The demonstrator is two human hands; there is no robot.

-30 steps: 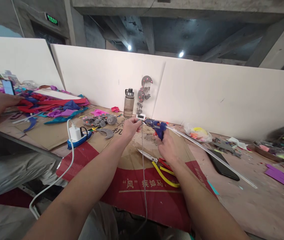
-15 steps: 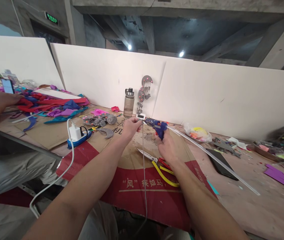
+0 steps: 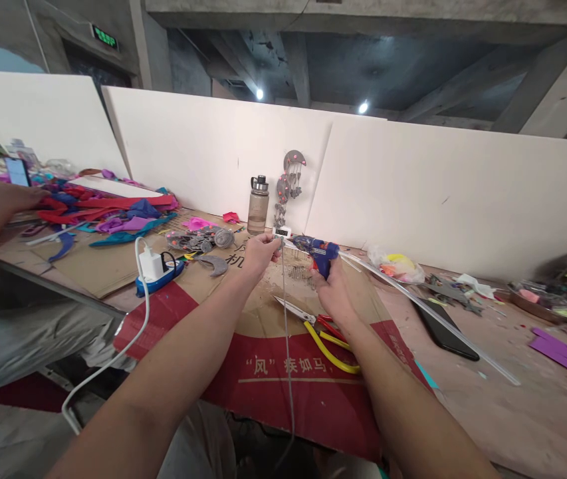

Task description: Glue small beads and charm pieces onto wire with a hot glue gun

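Observation:
My left hand [image 3: 262, 254] is closed in a pinch on the upper end of a thin grey cord [image 3: 287, 332], which hangs down across the cardboard. My right hand [image 3: 332, 287] grips a blue glue gun [image 3: 319, 249] by its handle, its nozzle pointing left, close to my left fingertips. A long clear glue stick [image 3: 413, 299] runs from the gun's back to the lower right. Below the hands lie scissors [image 3: 296, 310] and yellow-handled pliers [image 3: 330, 352]. A small white digital display [image 3: 282, 232] sits just behind my left fingertips.
A water bottle [image 3: 258, 206] stands by the white board, near a hanging grey moon ornament [image 3: 294, 159]. A blue power strip [image 3: 161, 279] with a white plug sits left, a black phone [image 3: 445, 331] right. Another person's hand [image 3: 11, 196] rests near coloured felt [image 3: 108, 209].
The glue gun has tilted slightly and its rear has shifted a little right. My left hand keeps its pinch, almost unmoved.

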